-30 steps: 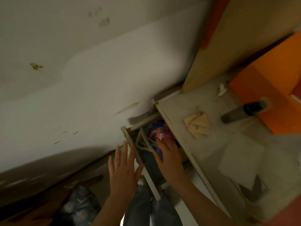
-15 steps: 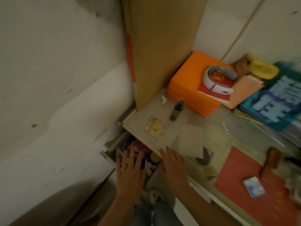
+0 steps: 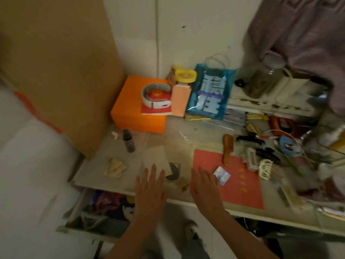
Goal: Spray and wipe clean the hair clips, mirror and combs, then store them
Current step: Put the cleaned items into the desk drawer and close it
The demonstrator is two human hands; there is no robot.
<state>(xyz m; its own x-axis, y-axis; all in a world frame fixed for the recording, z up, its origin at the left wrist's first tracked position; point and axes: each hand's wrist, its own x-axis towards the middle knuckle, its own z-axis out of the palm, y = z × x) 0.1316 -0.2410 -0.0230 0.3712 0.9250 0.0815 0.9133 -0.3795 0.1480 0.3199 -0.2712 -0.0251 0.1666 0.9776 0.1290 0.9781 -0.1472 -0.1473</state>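
Compared with a second ago, the view has swung up and to the right off the open drawer [image 3: 97,210] — the right hand [image 3: 205,186] is out of it and the left hand [image 3: 150,187] is off its front edge. Both hands now hover flat over the near edge of the desk [image 3: 168,135], fingers straight and spread, holding nothing, well apart from each other.

The wooden comb [image 3: 228,152] lies on the desk beyond the right hand, its long axis running away from the person, the near end on the red mat [image 3: 233,189]. To its right sit a black comb [image 3: 250,140] lying crosswise, a white hair clip [image 3: 251,159], a black claw clip [image 3: 267,154] and a cream claw clip [image 3: 265,168] — close together. The dark spray bottle [image 3: 128,140] stands upright near the orange box [image 3: 134,109].
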